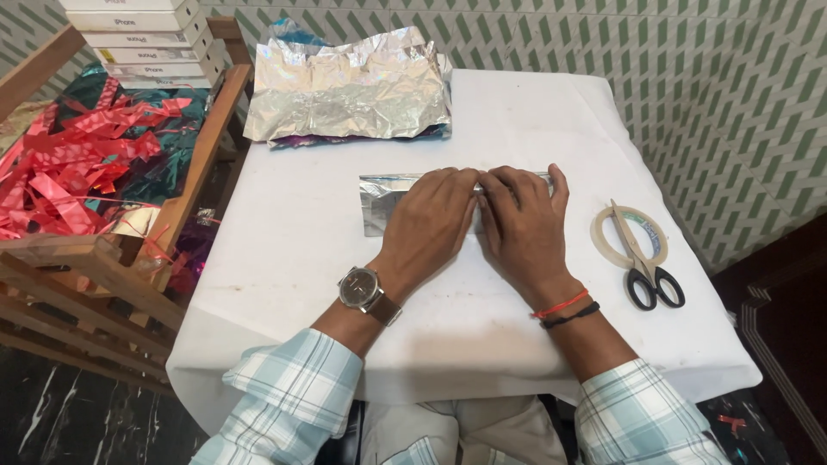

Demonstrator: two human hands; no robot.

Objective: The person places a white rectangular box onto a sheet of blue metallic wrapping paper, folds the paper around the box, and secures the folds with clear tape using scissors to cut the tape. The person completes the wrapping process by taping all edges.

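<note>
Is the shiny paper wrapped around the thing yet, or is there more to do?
Silver paper already covers the piece on the white table. Left hand and right hand press its top fold flat. No tape shows on it; tape roll and scissors lie untouched beside them.

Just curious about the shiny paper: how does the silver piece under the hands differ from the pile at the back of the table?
The silver piece lies flat under both the left hand and right hand; the crumpled foil pile lies untouched. The piece looks smaller and smoother; the pile is bigger, creased, with coloured edges showing beneath. Both are shiny silver foil on the white table.
</note>
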